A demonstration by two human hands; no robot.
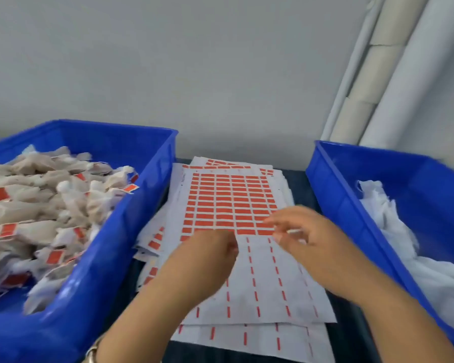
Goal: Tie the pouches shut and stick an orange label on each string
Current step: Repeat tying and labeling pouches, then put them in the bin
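Hands (pixel 207 254) (pixel 299 231) hovering over a label sheet (pixel 231 205).
Left bin (pixel 110 258) holding many labelled pouches (pixel 37 200); right bin (pixel 351 200) awaiting work; grips unclear.

glossy blue plastic bins (pixel 131 195), matt paper label sheets (pixel 268 289), soft cloth pouches (pixel 37 189).

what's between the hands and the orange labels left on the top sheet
Nothing visible. The left hand and right hand are both at the near edge of the remaining orange labels on the top sheet.

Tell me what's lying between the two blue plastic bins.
Head view: a stack of white sheets of orange labels between the left bin and right bin.
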